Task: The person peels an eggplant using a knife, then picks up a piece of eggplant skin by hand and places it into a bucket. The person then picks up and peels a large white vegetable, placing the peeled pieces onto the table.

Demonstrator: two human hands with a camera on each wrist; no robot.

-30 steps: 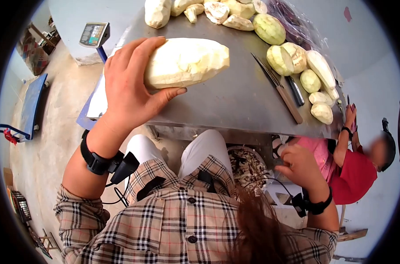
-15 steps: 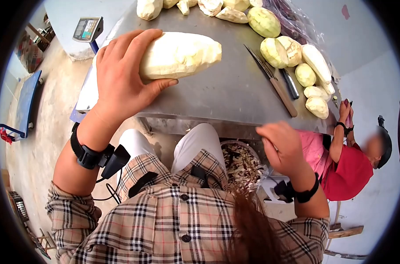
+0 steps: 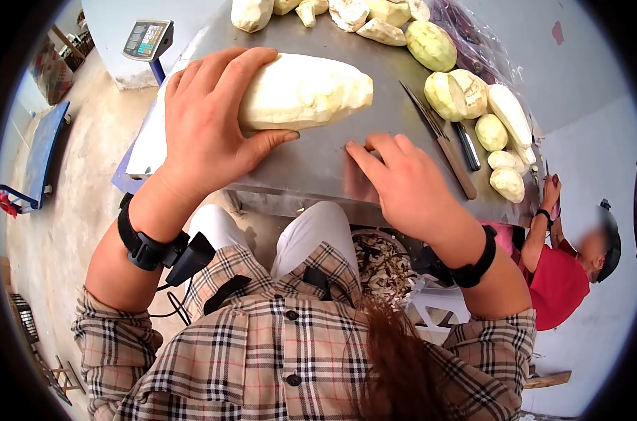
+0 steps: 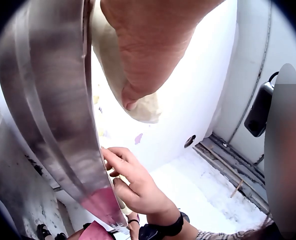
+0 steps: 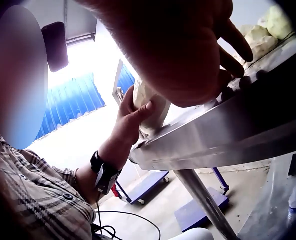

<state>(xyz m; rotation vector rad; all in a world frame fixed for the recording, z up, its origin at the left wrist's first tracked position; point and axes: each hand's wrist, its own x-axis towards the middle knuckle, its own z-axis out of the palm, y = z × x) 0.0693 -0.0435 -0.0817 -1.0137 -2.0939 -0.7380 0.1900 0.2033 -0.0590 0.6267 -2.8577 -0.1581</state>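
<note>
A large peeled eggplant point(image 3: 304, 91), pale and tapering to the right, lies on its side in the grip of my left hand point(image 3: 210, 123), fingers over its far side and thumb along the near side. In the right wrist view that eggplant point(image 5: 155, 107) shows by the table's edge. My right hand point(image 3: 413, 182) hovers over the table's front part, fingers loosely bent and holding nothing. To its right lie a brown-handled knife point(image 3: 455, 165) and a black-handled knife point(image 3: 467, 147).
Several peeled eggplants point(image 3: 431, 45) line the back and right of the metal table point(image 3: 304, 165), beside a plastic bag point(image 3: 476, 42). Peels point(image 3: 381, 263) fill a basin below. A scale display point(image 3: 148, 40) and blue cart point(image 3: 41, 161) stand left; a person in red point(image 3: 560, 284) is at right.
My right hand has risen from beside my lap, forward and left, to over the table near the eggplant. My left hand keeps holding the eggplant in nearly the same place.
</note>
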